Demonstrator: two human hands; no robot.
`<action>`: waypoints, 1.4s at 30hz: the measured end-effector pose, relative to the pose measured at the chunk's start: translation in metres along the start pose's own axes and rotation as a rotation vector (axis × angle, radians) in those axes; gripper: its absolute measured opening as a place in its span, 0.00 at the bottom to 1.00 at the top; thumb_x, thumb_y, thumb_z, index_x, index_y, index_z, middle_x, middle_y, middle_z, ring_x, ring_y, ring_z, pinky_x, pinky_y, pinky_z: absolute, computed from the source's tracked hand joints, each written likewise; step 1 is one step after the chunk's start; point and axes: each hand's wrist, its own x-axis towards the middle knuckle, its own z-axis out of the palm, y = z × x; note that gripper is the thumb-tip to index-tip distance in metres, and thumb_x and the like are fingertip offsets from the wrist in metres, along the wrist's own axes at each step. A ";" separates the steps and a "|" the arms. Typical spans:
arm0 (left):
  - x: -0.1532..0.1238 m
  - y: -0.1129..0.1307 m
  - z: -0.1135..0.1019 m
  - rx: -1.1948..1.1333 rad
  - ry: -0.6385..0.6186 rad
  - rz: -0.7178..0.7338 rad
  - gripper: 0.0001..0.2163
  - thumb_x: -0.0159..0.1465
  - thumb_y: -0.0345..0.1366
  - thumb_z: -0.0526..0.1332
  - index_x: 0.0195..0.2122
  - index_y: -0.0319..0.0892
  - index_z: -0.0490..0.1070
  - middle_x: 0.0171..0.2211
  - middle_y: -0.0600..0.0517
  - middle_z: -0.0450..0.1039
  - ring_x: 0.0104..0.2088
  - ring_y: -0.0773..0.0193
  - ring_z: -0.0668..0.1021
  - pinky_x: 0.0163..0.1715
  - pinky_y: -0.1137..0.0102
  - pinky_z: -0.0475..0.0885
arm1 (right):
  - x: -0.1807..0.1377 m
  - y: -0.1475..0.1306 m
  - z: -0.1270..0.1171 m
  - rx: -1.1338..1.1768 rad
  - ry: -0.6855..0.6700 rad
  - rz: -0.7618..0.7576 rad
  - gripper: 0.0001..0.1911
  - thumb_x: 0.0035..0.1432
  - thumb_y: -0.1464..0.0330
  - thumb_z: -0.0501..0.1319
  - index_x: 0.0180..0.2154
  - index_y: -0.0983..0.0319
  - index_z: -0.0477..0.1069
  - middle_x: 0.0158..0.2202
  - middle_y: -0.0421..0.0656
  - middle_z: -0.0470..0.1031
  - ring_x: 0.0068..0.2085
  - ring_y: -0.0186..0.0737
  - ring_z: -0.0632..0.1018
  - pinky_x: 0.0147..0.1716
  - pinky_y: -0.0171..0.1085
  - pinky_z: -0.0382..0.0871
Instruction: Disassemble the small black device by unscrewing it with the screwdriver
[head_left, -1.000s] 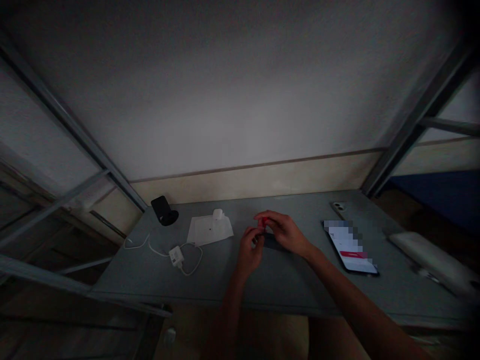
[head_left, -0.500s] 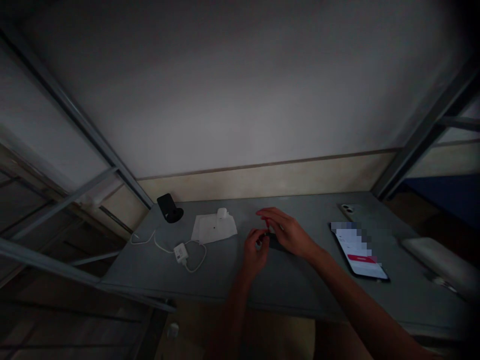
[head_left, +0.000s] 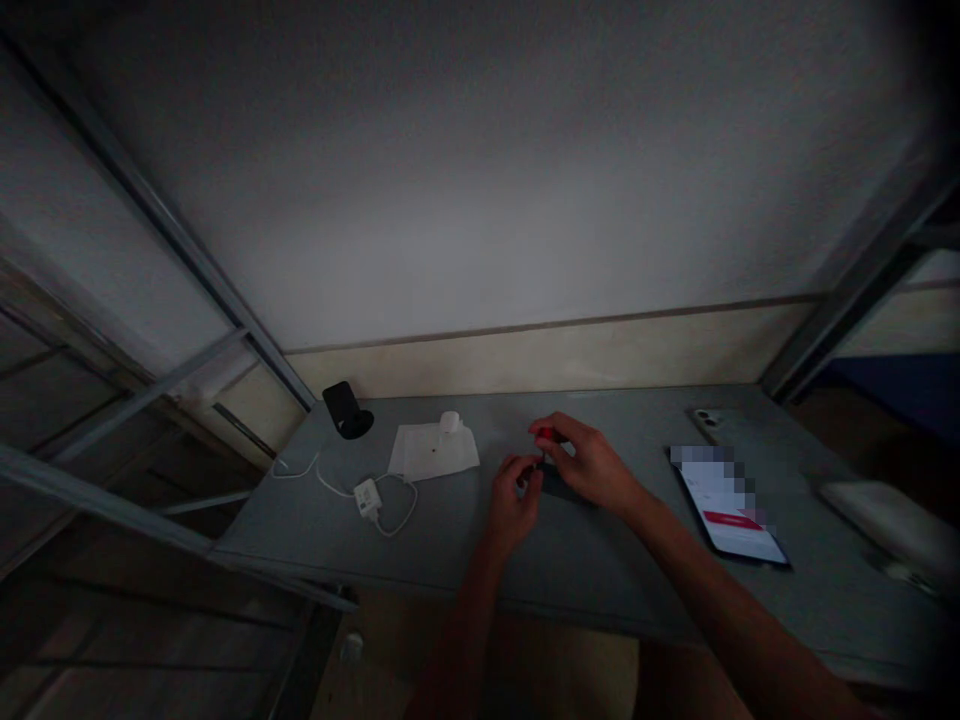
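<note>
Red-handled tool [head_left: 547,434], thin shaft down, pinched in right hand [head_left: 581,460] above desk [head_left: 442,535]. Left hand [head_left: 517,495] curled near its tip, at end of dark flat object [head_left: 562,485]; whether gripping, cannot tell. Leftward, white paper sheet [head_left: 420,455]; rightward, lit phone [head_left: 727,500].

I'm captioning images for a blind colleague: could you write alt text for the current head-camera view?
The right hand pinches a small red item above a dark flat object over a gray desk; the left hand is at that object's left end. White paper and a white adapter lie left, a lit screen right.
</note>
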 end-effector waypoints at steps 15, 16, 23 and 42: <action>-0.002 -0.006 0.001 0.027 0.006 0.018 0.16 0.72 0.46 0.56 0.49 0.41 0.75 0.41 0.46 0.74 0.39 0.61 0.74 0.43 0.67 0.71 | -0.002 -0.001 -0.002 0.102 -0.037 -0.080 0.15 0.70 0.64 0.55 0.53 0.55 0.77 0.39 0.45 0.78 0.40 0.42 0.79 0.41 0.41 0.75; -0.002 -0.007 0.000 0.026 0.007 0.019 0.16 0.72 0.46 0.56 0.49 0.41 0.75 0.41 0.46 0.74 0.39 0.61 0.74 0.43 0.66 0.71 | -0.002 0.001 -0.001 0.099 -0.011 -0.079 0.13 0.69 0.64 0.58 0.50 0.56 0.78 0.38 0.45 0.78 0.38 0.42 0.79 0.40 0.41 0.75; -0.003 -0.003 0.004 0.062 0.028 0.040 0.14 0.72 0.43 0.55 0.49 0.41 0.76 0.41 0.46 0.73 0.40 0.60 0.74 0.45 0.65 0.72 | -0.003 0.000 0.006 0.058 0.072 -0.067 0.11 0.67 0.63 0.61 0.48 0.56 0.79 0.40 0.45 0.77 0.37 0.42 0.79 0.41 0.41 0.76; 0.041 -0.054 -0.165 1.118 -0.141 -0.224 0.13 0.73 0.31 0.50 0.48 0.41 0.74 0.49 0.44 0.74 0.48 0.57 0.76 0.50 0.65 0.68 | -0.096 0.041 -0.024 0.492 0.694 0.402 0.18 0.62 0.57 0.66 0.49 0.60 0.77 0.35 0.43 0.80 0.34 0.40 0.81 0.38 0.42 0.79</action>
